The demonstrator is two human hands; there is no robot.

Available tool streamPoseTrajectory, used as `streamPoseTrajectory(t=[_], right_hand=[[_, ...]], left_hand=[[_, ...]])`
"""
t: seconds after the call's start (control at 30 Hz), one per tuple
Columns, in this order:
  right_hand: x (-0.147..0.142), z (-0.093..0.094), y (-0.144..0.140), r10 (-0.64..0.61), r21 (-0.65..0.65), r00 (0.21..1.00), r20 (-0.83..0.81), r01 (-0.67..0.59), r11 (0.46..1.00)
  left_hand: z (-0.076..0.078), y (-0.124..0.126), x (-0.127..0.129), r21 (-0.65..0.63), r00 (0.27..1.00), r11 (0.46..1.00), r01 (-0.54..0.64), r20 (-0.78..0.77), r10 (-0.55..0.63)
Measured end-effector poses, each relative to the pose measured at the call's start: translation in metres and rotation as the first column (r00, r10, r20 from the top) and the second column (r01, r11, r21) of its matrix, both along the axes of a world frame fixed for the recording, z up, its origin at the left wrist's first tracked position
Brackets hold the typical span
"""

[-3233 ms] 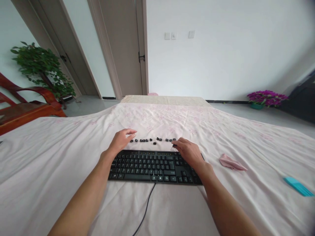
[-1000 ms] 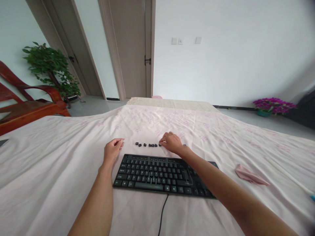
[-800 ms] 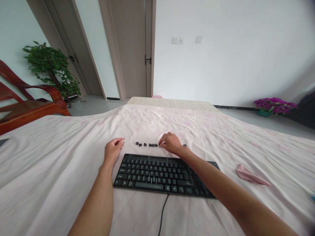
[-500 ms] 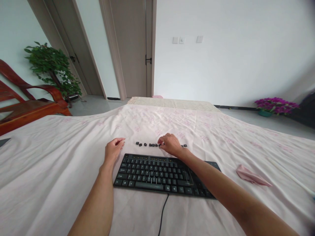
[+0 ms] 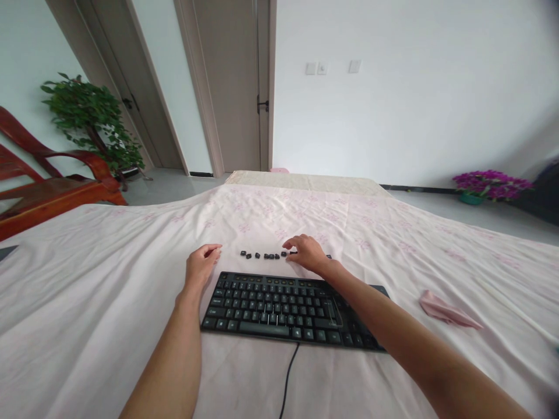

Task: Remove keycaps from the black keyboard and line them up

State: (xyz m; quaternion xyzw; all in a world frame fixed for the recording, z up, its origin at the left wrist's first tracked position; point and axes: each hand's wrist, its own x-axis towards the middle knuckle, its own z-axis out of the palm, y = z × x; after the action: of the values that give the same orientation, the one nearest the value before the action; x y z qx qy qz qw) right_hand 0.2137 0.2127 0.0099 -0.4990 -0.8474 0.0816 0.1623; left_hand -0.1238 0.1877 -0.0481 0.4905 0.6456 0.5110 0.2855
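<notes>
A black keyboard (image 5: 266,305) lies on the pink flowered cloth, seemingly bare of keys in part of its right side, though my forearm hides much of that area. Beyond its back edge runs a loose row of small black keycaps (image 5: 271,256). My right hand (image 5: 309,254) is over the right part of this row, thumb and fingers apart, covering some of the caps. One keycap (image 5: 283,254) lies by its fingertips. Left of the row, my left hand (image 5: 201,265) rests on the cloth with its fingers curled in a pinch; whether anything is between them is hidden.
A folded pink cloth (image 5: 448,309) lies right of the keyboard. The keyboard's black cable (image 5: 287,381) runs toward me. Beyond the covered surface (image 5: 131,279) stand a wooden chair (image 5: 94,169), a green plant (image 5: 87,113) and purple flowers (image 5: 491,185).
My right hand has shifted slightly right and its fingers have spread, so a keycap it was touching now shows beside them. The left hand has stayed in place.
</notes>
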Motion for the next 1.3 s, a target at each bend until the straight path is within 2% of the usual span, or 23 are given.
streamPoseTrajectory(t=[0.17, 0.4, 0.53, 0.67, 0.83, 1.3], right_hand=[[0.011, 0.001, -0.004, -0.015, 0.062, 0.999, 0.036, 0.013, 0.998], [0.006, -0.005, -0.003, 0.000, 0.083, 0.999, 0.046, -0.004, 0.997], [0.006, -0.009, 0.002, -0.051, 0.031, 0.999, 0.005, 0.051, 0.998], [0.007, -0.011, 0.008, -0.152, -0.102, 0.984, -0.098, 0.142, 0.985], [0.005, -0.013, 0.016, -0.205, -0.229, 0.964, -0.169, 0.164, 0.960], [0.008, -0.013, 0.023, -0.242, -0.261, 0.956, -0.166, 0.195, 0.946]], left_hand=[[-0.003, 0.002, -0.001, 0.000, 1.000, 1.000, -0.001, -0.019, 0.001], [-0.001, 0.001, -0.001, 0.004, 0.999, 1.000, 0.004, -0.042, -0.004], [0.000, 0.000, 0.000, -0.002, 1.000, 1.000, -0.003, -0.030, 0.003], [0.001, 0.000, 0.000, -0.007, 1.000, 1.000, -0.006, -0.022, 0.005], [0.001, 0.000, 0.000, -0.006, 0.999, 1.000, 0.003, -0.034, -0.003], [0.000, 0.001, -0.001, -0.003, 1.000, 1.000, 0.000, -0.031, 0.000]])
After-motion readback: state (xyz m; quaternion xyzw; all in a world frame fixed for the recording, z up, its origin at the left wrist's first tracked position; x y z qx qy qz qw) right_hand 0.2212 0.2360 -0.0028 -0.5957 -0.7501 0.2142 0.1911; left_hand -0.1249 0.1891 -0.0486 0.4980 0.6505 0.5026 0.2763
